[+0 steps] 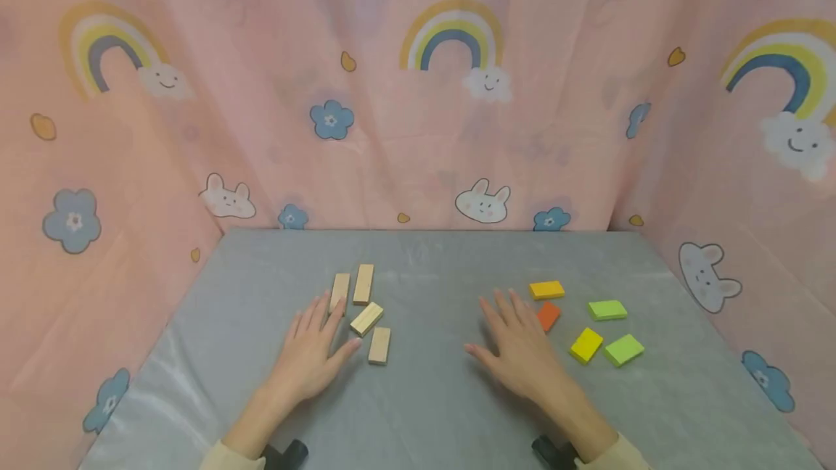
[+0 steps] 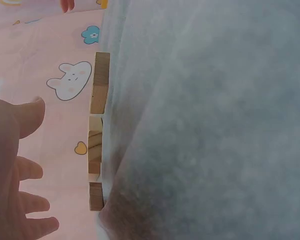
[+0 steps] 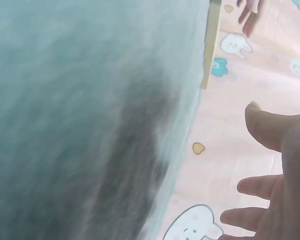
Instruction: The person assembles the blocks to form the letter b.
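My left hand (image 1: 310,357) hovers palm down with spread fingers, its fingertips overlapping a plain wooden block (image 1: 339,289) in the head view. Near its thumb lie more plain wooden blocks: an upper one (image 1: 363,284), a slanted one (image 1: 367,318) and a lower one (image 1: 379,346). My right hand (image 1: 522,354), also spread and holding nothing, partly covers an orange block (image 1: 548,316). Around it to the right are an amber block (image 1: 546,290), a yellow block (image 1: 585,345) and two green blocks, one farther (image 1: 607,310) and one nearer (image 1: 624,350). Side-on in the left wrist view, the wooden blocks (image 2: 100,82) lie beyond the thumb.
A grey cloth (image 1: 431,412) covers the table. Pink curtains (image 1: 405,158) printed with rainbows, rabbits and flowers hang behind it and along both sides. Dark straps with black devices (image 1: 287,454) sit at both wrists, by the cream sleeves (image 1: 231,458).
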Demonstrator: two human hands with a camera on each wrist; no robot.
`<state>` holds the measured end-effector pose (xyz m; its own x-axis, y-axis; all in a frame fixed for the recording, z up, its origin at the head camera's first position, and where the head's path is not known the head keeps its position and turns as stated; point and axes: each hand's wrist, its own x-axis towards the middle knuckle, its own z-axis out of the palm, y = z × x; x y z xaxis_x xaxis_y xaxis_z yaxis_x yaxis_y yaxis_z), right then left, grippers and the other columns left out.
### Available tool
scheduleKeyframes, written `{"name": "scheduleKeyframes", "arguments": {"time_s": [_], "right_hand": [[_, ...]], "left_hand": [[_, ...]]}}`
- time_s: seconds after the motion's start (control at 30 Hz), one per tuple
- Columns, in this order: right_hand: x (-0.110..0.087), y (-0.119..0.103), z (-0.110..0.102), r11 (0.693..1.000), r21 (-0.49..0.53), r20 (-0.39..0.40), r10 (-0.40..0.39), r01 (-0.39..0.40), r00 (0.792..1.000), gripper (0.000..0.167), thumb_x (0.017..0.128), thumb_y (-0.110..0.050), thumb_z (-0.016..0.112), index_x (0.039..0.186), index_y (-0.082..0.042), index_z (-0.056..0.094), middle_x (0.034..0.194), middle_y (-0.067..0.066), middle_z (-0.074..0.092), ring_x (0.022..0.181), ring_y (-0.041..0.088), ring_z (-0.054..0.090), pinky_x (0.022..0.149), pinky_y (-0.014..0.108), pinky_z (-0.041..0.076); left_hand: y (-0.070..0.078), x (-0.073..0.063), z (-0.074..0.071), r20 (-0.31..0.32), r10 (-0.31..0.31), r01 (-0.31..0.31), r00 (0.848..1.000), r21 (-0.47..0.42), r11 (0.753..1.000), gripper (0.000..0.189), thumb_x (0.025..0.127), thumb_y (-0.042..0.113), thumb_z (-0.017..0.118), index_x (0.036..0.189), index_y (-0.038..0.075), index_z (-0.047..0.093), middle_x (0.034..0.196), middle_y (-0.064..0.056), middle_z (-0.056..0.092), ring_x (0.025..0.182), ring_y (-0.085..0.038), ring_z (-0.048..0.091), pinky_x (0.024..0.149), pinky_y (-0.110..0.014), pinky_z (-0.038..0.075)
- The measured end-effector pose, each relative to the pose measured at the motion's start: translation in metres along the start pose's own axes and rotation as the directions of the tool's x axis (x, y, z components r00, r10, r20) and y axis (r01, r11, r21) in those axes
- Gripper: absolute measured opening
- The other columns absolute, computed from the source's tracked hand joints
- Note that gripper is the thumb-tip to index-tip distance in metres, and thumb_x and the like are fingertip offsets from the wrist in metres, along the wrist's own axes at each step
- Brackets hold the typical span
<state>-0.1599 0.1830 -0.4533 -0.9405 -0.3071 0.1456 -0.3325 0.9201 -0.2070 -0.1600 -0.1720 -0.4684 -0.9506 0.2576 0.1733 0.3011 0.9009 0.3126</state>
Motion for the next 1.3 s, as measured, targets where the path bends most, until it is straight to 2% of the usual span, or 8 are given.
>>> {"name": "scheduleKeyframes", "arguments": {"time_s": [0.2, 0.33, 0.53, 0.83, 0.93, 1.1, 1.3], "right_hand": [[0.008, -0.010, 0.000, 0.998, 0.027, -0.012, -0.062, 0.062, 0.998, 0.083, 0.096, -0.056, 0.063, 0.155, -0.003, 0.040, 0.160, 0.025, 0.034, 0.149, 0.046, 0.024, 0.118, 0.063, 0.023], [0.014, -0.021, -0.001, 0.993, 0.041, 0.003, -0.108, 0.108, 0.994, 0.080, 0.096, -0.055, 0.064, 0.152, -0.002, 0.044, 0.158, 0.025, 0.038, 0.148, 0.045, 0.029, 0.117, 0.061, 0.026], [0.021, -0.039, 0.002, 0.993, 0.044, 0.058, -0.110, 0.108, 0.992, 0.077, 0.095, -0.055, 0.066, 0.151, -0.005, 0.047, 0.156, 0.021, 0.042, 0.147, 0.040, 0.033, 0.117, 0.057, 0.029], [0.032, -0.061, 0.012, 0.988, 0.110, 0.130, -0.123, 0.109, 0.984, 0.073, 0.095, -0.052, 0.067, 0.150, -0.007, 0.049, 0.152, 0.017, 0.047, 0.142, 0.037, 0.042, 0.115, 0.054, 0.035], [0.036, -0.067, 0.015, 0.985, 0.134, 0.132, -0.130, 0.112, 0.983, 0.071, 0.095, -0.049, 0.069, 0.148, -0.006, 0.051, 0.149, 0.017, 0.050, 0.139, 0.036, 0.046, 0.112, 0.053, 0.039], [0.041, -0.076, 0.019, 0.977, 0.177, 0.133, -0.144, 0.120, 0.981, 0.067, 0.094, -0.046, 0.071, 0.145, -0.006, 0.054, 0.144, 0.016, 0.055, 0.134, 0.034, 0.051, 0.107, 0.052, 0.044], [0.046, -0.085, 0.022, 0.970, 0.192, 0.132, -0.174, 0.147, 0.976, 0.065, 0.094, -0.044, 0.072, 0.143, -0.005, 0.055, 0.138, 0.014, 0.059, 0.129, 0.032, 0.055, 0.105, 0.049, 0.047]], "left_hand": [[-0.001, 0.004, 0.000, -0.024, 0.039, -0.041, 0.999, -0.055, 0.998, 0.074, 0.102, 0.049, 0.057, 0.158, 0.007, 0.036, 0.162, -0.024, 0.029, 0.148, -0.044, 0.030, 0.117, -0.063, 0.025], [-0.002, 0.006, 0.001, 0.015, 0.037, -0.034, 0.999, -0.130, 0.991, 0.071, 0.102, 0.047, 0.058, 0.158, 0.008, 0.036, 0.162, -0.022, 0.030, 0.148, -0.043, 0.030, 0.115, -0.064, 0.027], [-0.002, 0.015, 0.002, 0.066, 0.025, -0.010, 0.998, -0.219, 0.976, 0.066, 0.103, 0.043, 0.059, 0.158, 0.010, 0.039, 0.163, -0.018, 0.031, 0.148, -0.040, 0.030, 0.115, -0.063, 0.029], [-0.002, 0.029, 0.009, 0.067, 0.012, 0.011, 0.998, -0.330, 0.944, 0.055, 0.102, 0.035, 0.064, 0.149, 0.009, 0.052, 0.155, -0.013, 0.046, 0.143, -0.036, 0.042, 0.114, -0.057, 0.035], [-0.002, 0.033, 0.011, 0.060, 0.008, 0.014, 0.998, -0.355, 0.935, 0.052, 0.101, 0.032, 0.065, 0.146, 0.008, 0.055, 0.151, -0.012, 0.050, 0.138, -0.033, 0.048, 0.112, -0.054, 0.039], [-0.003, 0.039, 0.014, 0.057, 0.011, 0.013, 0.998, -0.405, 0.914, 0.046, 0.100, 0.025, 0.067, 0.142, 0.007, 0.059, 0.140, -0.009, 0.058, 0.120, -0.025, 0.060, 0.101, -0.049, 0.049], [-0.004, 0.045, 0.015, 0.098, 0.016, 0.032, 0.995, -0.469, 0.883, 0.045, 0.099, 0.021, 0.069, 0.140, 0.007, 0.060, 0.133, -0.007, 0.061, 0.109, -0.019, 0.061, 0.092, -0.043, 0.051]]}}
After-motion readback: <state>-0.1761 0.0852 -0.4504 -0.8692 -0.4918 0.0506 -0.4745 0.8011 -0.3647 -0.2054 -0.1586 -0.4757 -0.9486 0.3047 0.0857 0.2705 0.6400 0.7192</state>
